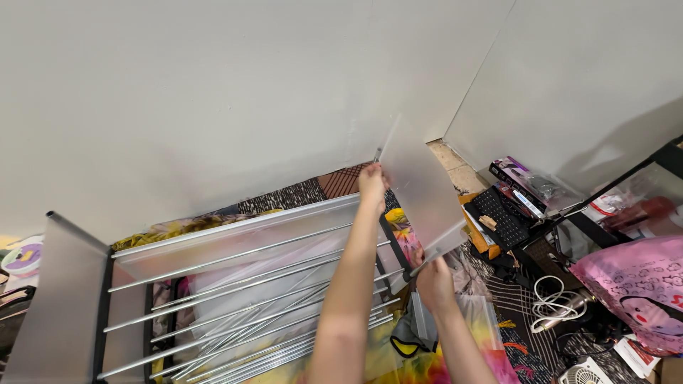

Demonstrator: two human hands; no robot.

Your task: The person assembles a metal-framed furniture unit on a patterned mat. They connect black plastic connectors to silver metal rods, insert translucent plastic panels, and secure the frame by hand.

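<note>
- My left hand (372, 181) is closed around the top corner of a frosted plastic panel (421, 190). My fingers pinch its far edge.
- My right hand (432, 279) is closed too. It grips the bottom corner of the same panel, down near my body.
- I hold the panel up on its edge at the right end of a metal rack (242, 284). It stands tilted, just above the rack's black end post.
- The rack has many shiny silver rods (235, 259) lying side by side. Another frosted panel (60, 299) stands at its left end.
- Behind the rack is a plain white wall (213, 92).
- To the right, on the floor, lies a black keyboard (501, 217). A dark box with purple on it (514, 173) sits just behind it, by the wall.
- Near them is a coiled white cable (551, 299).
- A pink plastic bag with cartoon pictures (640, 291) sits at the far right.
- A small white fan (587, 372) is at the bottom edge.
- Bright flowery cloth (427, 366) lies under my arms.
</note>
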